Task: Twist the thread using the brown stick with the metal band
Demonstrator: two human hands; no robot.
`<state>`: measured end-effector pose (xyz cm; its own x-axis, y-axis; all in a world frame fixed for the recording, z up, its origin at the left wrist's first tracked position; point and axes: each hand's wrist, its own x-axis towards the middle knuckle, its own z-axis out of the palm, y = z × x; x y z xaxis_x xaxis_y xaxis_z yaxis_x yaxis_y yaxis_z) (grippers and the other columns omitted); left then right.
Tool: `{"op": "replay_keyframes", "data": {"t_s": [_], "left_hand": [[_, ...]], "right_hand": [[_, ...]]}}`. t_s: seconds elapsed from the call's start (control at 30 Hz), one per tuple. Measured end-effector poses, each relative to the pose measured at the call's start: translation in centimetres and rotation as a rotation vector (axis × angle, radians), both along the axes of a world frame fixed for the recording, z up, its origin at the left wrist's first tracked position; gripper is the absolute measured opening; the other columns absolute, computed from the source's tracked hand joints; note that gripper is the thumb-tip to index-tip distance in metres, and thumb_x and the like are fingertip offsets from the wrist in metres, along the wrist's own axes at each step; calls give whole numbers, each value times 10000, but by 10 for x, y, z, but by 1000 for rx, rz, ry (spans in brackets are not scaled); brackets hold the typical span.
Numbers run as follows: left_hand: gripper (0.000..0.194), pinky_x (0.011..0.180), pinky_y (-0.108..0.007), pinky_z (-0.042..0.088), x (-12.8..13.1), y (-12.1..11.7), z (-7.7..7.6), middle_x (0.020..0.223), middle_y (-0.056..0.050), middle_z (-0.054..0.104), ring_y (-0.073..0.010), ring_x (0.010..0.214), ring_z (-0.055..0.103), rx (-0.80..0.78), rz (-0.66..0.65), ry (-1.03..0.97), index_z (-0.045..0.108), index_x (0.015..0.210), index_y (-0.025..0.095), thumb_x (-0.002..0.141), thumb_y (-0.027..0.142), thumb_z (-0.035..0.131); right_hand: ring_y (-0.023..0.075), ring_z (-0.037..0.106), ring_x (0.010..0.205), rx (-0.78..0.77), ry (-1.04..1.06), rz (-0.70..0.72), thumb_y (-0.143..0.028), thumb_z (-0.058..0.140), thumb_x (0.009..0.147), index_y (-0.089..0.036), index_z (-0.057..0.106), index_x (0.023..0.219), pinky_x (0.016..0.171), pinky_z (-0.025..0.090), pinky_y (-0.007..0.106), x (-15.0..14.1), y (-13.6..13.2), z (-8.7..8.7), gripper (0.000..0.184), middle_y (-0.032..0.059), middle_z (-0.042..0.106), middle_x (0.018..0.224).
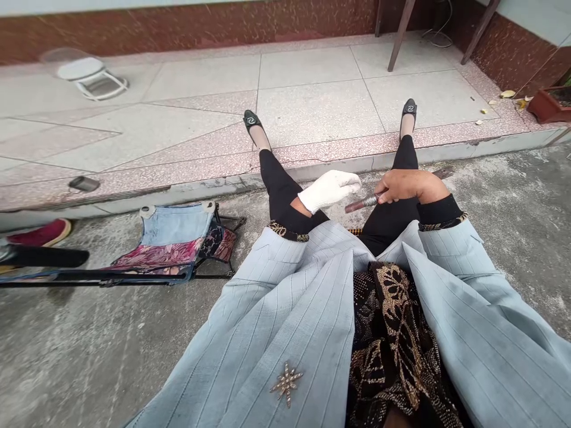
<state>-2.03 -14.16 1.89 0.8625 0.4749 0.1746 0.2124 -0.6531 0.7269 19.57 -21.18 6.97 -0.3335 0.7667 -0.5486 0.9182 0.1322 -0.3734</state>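
My left hand wears a white glove and hangs above the lap, its fingers curled and pressed together. Whether anything is inside them is hidden. Bare, my right hand is wrapped round a tool with a reddish-brown wooden handle and a grey metal collar. The handle points left, just below the gloved fingertips and apart from them. Past the right wrist a thin dark piece sticks out, perhaps the tool's other end; its kind cannot be made out.
Black-trousered legs stretch to a raised tiled step. To the left are a folding chair with a denim and flowered seat, another person's red shoe, a small metal object and a white stool. A planter stands far right.
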Motion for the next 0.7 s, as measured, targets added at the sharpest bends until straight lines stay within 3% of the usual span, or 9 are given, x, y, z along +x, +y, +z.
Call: {"op": "replay_keyframes", "data": {"t_s": [0.1,0.2,0.3,0.57,0.7], "left_hand": [[217,674,-244,421,4,9,-17,779,-23,660,-117,693,557,-206,25,-138,678,854,128,860,319,575],[328,555,-232,351,6,7,-39,690,-18,602,-82,554,443,-455,115,-290,653,841,131,914,435,553],[374,519,-222,303,5,-6,-53,684,-16,578,-59,521,379,-617,31,-331,639,809,123,900,484,598],[318,490,-219,245,-4,-26,-47,568,42,435,-63,492,322,-642,-17,-118,653,816,124,898,420,570],[300,517,-221,284,-7,-26,-35,663,16,537,-68,527,370,-509,-24,-43,666,841,132,896,397,537]], "right_hand": [[142,551,645,30,356,19,-326,645,841,-178,803,1036,647,381,279,5,-5,6,291,10,683,723],[124,504,646,297,607,-171,-390,657,818,-184,788,1108,627,357,268,6,-6,8,379,-9,659,740],[108,452,592,425,709,-329,-360,660,809,-156,788,997,576,322,262,4,-3,7,305,-13,589,652],[103,443,556,448,691,-441,-310,623,818,-151,696,787,551,314,261,2,3,3,178,-6,545,614],[125,466,600,543,507,-435,-310,590,838,-140,709,801,603,317,281,6,6,-4,211,1,542,610]]}}
